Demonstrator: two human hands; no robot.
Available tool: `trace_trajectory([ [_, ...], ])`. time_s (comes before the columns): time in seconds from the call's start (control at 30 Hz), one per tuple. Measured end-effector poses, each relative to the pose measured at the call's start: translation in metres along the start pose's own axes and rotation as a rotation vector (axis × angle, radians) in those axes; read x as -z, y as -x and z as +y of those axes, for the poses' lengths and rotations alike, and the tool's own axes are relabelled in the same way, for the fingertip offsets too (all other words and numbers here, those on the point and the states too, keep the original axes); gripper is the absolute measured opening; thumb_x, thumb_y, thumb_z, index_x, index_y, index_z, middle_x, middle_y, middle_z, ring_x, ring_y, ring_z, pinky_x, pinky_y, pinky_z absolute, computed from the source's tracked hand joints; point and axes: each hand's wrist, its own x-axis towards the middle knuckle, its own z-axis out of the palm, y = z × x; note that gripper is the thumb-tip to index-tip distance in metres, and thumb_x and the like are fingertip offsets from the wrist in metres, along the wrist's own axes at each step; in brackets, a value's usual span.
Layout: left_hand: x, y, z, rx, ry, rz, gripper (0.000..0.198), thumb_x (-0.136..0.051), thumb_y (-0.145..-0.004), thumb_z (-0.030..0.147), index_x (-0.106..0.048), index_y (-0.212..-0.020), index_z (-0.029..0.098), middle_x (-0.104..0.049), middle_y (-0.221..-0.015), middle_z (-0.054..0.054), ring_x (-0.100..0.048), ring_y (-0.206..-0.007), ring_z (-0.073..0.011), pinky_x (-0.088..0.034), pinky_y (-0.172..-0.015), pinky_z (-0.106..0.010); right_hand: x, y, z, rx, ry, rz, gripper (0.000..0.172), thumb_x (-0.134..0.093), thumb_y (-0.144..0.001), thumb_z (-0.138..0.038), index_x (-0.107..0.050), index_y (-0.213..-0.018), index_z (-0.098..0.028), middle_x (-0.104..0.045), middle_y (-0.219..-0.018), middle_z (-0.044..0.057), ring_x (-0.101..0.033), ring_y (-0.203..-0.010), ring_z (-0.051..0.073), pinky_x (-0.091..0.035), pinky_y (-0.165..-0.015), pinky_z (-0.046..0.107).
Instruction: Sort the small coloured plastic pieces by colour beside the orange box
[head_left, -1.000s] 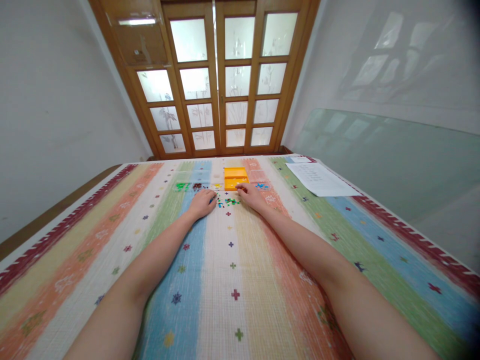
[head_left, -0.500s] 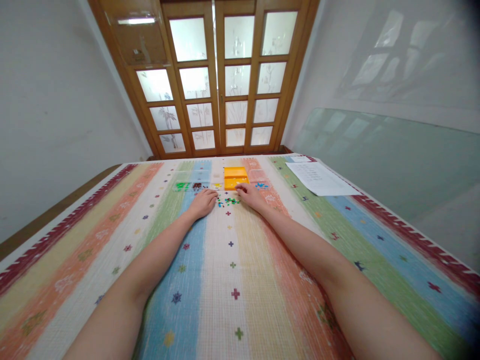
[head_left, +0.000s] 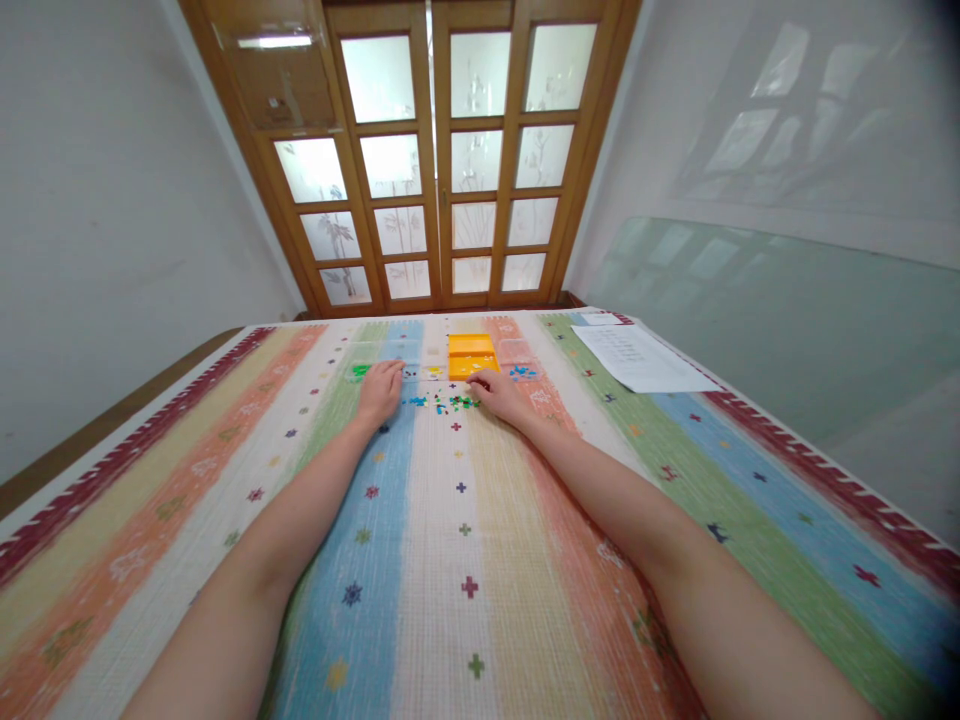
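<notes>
A loose spread of small coloured pieces [head_left: 439, 403], mostly blue and green, lies on the cloth between my hands. My left hand [head_left: 381, 391] is over the clear box that holds dark pieces [head_left: 410, 373], hiding most of them. Its fingers are bent together, and whatever they pinch is too small to see. At the right end of the spread, my right hand [head_left: 496, 392] rests with thumb and fingers closed near the front of the yellow box [head_left: 472, 342]. Small pale pieces lie inside that box, whose lid is open.
Beside the left hand are green pieces [head_left: 360, 371] in a clear box. Yellow pieces [head_left: 434, 371] sit left of the yellow box, blue pieces [head_left: 523, 372] right of it. Paper sheets [head_left: 637, 357] lie at the far right of the striped tablecloth [head_left: 442, 560].
My left hand has moved left and slightly away, from the spread to the dark pieces, uncovering blue pieces on the cloth. My right hand has shifted slightly left and down.
</notes>
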Motion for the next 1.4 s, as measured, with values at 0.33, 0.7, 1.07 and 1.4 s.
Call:
trace_trajectory([
  [0.33, 0.011, -0.005, -0.047, 0.325, -0.087, 0.165, 0.045, -0.031, -0.104, 0.029, -0.073, -0.117, 0.017, -0.074, -0.127, -0.013, -0.065, -0.122, -0.0267, -0.046, -0.115, -0.047, 0.002, 0.000, -0.002, 0.013, 0.017, -0.017, 0.022, -0.059, -0.096, -0.015, -0.077, -0.107, -0.019, -0.078, -0.110, 0.007, -0.068, -0.101, 0.021, -0.050, -0.090, 0.032],
  [0.7, 0.005, 0.000, -0.048, 0.355, -0.090, 0.122, 0.039, -0.042, -0.100, 0.030, -0.070, -0.123, 0.017, -0.070, -0.133, -0.016, -0.059, -0.129, -0.0313, -0.039, -0.119, -0.053, -0.005, 0.008, -0.024, 0.377, 0.185, -0.203, 0.030, -0.058, -0.104, -0.026, -0.073, -0.129, -0.022, -0.071, -0.132, 0.012, -0.061, -0.126, 0.026, -0.043, -0.112, 0.044],
  [1.07, -0.002, 0.002, -0.003, 0.130, -0.075, 0.038, 0.034, -0.050, -0.101, 0.032, -0.070, -0.126, 0.023, -0.066, -0.139, -0.011, -0.055, -0.133, -0.0296, -0.039, -0.120, -0.051, -0.029, 0.007, -0.032, 0.454, 0.172, -0.300, 0.039, -0.057, -0.106, -0.035, -0.067, -0.143, -0.026, -0.063, -0.148, 0.011, -0.051, -0.143, 0.026, -0.029, -0.126, 0.050],
  [1.4, -0.003, 0.001, 0.003, 0.003, -0.031, -0.093, 0.033, -0.048, -0.102, 0.030, -0.076, -0.118, 0.020, -0.071, -0.130, -0.011, -0.058, -0.127, -0.0275, -0.042, -0.117, -0.047, -0.032, 0.006, -0.028, 0.454, 0.178, -0.260, 0.037, -0.054, -0.105, -0.027, -0.070, -0.138, -0.023, -0.066, -0.143, 0.012, -0.057, -0.136, 0.027, -0.038, -0.121, 0.047],
])
